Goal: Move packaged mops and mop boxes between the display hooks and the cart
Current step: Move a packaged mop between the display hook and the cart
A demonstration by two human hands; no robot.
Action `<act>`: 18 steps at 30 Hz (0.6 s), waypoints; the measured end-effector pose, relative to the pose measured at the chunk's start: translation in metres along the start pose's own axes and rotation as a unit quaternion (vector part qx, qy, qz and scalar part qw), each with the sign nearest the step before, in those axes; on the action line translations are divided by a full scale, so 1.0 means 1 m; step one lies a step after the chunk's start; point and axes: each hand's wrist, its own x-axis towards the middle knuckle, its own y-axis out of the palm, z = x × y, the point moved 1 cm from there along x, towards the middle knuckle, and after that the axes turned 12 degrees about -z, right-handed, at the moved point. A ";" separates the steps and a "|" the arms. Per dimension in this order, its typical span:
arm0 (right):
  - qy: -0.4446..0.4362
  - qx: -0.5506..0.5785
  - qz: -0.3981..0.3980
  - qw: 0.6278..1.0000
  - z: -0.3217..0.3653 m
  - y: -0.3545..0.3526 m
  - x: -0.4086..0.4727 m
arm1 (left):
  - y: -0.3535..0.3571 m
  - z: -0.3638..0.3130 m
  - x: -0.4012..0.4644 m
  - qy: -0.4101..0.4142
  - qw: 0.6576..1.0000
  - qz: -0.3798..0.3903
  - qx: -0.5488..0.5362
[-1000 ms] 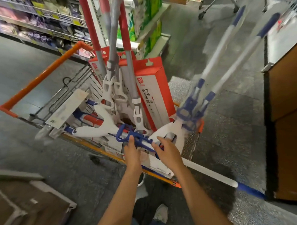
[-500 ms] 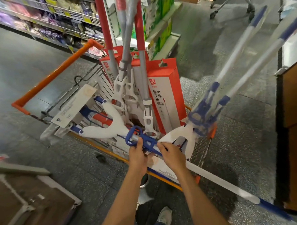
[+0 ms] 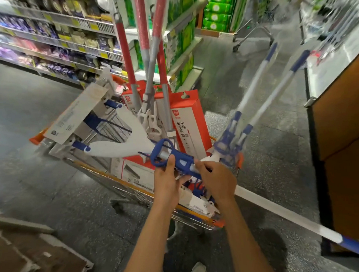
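A blue-and-white packaged mop (image 3: pixel 122 142) lies tilted over the cart (image 3: pixel 189 213), its white head and cardboard label at the left, its pole running down to the right. My left hand (image 3: pixel 168 181) grips the mop's blue wringer. Just to the right, my right hand (image 3: pixel 216 179) holds the pole. Red-and-white mop boxes (image 3: pixel 191 123) stand upright in the cart with red-handled mops (image 3: pixel 127 54). Two more blue-and-white mops (image 3: pixel 252 104) lean out at the cart's right corner.
Stocked shelves (image 3: pixel 55 40) run along the far left, green packs (image 3: pixel 179 42) stand behind the cart. A wooden display unit (image 3: pixel 342 150) is close on the right, brown cartons (image 3: pixel 34 261) at the lower left. Another cart (image 3: pixel 252 31) stands in the far aisle.
Both hands have lifted the blue-and-white mop higher above the cart; its head and label have risen at the left. The view has shifted, so the cart sits more to the right.
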 end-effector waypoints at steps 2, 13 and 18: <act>0.002 -0.001 -0.026 1.000 0.011 -0.019 -0.008 | 0.003 -0.013 -0.012 0.017 0.999 0.030 0.003; 0.077 -0.008 -0.159 0.984 0.072 -0.112 -0.103 | -0.013 -0.080 -0.104 0.051 0.970 0.235 0.036; 0.168 -0.006 -0.253 0.953 0.073 -0.141 -0.179 | -0.031 -0.079 -0.156 0.046 0.934 0.347 0.068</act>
